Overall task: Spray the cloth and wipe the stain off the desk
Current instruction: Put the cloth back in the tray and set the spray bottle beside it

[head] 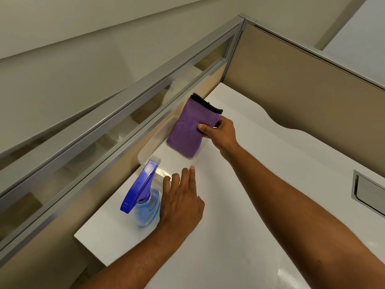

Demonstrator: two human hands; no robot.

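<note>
A folded purple cloth (188,127) with a black edge is pinched at its right side by my right hand (220,133), held tilted just above a clear plastic tray (153,139). A clear spray bottle (145,202) with a blue trigger head stands on the white desk (239,215) near the left edge. My left hand (180,202) hovers right beside the bottle, fingers spread, not gripping it. No stain is visible on the desk.
Beige partition walls with grey metal frames (125,113) and a glass strip close the desk at the left and back. A metal cable hatch (368,193) is set into the desk at the right. The desk's far edge curves inward.
</note>
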